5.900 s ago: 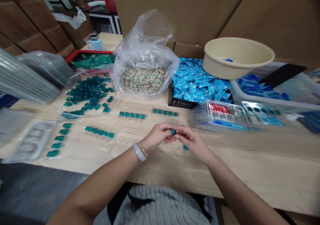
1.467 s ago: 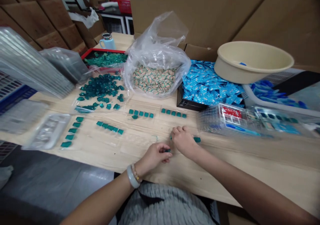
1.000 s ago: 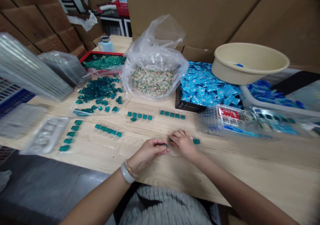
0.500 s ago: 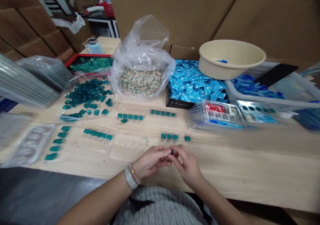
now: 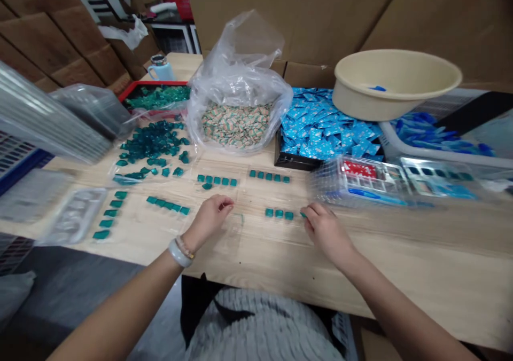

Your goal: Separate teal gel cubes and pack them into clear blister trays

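Teal pieces (image 5: 278,213) stand in short row on wooden surface (image 5: 420,275); we touch row's end with fingertips (image 5: 309,209) of our half-open right hand (image 5: 326,232), hold unclear, while our open left hand (image 5: 210,219) holds nothing.

A beige plastic basin (image 5: 395,80) (a small blue item lies inside) sits just beside a black tray (image 5: 284,158) heaped with blue sachets (image 5: 324,126). A clear plastic bag (image 5: 240,56) of tan sachets (image 5: 235,125) stands open nearby, cardboard cartons (image 5: 320,14) behind.
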Tool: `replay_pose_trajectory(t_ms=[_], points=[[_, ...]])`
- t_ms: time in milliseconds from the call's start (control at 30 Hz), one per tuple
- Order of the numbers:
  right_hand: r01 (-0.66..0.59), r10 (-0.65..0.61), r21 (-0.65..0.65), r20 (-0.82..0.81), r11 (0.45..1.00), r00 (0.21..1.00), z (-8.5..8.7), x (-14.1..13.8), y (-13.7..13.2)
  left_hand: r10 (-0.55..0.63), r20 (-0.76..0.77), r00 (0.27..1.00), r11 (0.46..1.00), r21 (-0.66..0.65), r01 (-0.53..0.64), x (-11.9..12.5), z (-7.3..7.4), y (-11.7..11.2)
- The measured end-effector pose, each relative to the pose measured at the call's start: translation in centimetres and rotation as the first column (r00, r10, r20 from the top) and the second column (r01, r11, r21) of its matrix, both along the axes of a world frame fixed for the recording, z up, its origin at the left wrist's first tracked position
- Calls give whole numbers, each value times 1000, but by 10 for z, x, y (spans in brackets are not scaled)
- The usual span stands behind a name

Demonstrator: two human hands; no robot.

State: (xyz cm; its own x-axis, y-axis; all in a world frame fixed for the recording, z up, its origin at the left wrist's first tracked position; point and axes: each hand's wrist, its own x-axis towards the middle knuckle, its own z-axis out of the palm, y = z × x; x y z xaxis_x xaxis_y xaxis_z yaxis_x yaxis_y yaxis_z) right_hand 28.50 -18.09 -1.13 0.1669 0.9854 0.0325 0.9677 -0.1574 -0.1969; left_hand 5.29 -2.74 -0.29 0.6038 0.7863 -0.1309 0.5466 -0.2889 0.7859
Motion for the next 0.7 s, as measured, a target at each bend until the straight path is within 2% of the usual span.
replay_pose_trajectory(t_ms=[100, 167, 300, 400, 500, 633, 700], points=[[-99, 98, -84, -20, 992, 995, -9, 6, 3, -161, -111, 981, 972, 155, 177, -5, -10, -6], [-137, 131, -84, -71, 987, 989, -18, 9, 2, -190, -166, 968, 953, 204, 222, -5, -16, -12], [-128, 126, -2, -155, 992, 980, -27, 13, -2, -156, -233, 960, 940, 264, 217, -4, -22, -15], [-30, 46, 76, -226, 997, 973, -23, 15, -5, -146, -293, 945, 932, 280, 231, -2, -21, -16], [18, 14, 110, -284, 994, 959, -16, 12, -8, -72, -336, 939, 946, 275, 171, 5, -19, -20], [-81, 98, 73, -267, 994, 959, -13, 2, -12, -15, -371, 928, 968, 227, 107, 17, -19, -26], [-153, 159, 42, -231, 987, 960, -15, -4, -13, 0, -375, 927, 965, 244, 98, 20, -21, -28]])
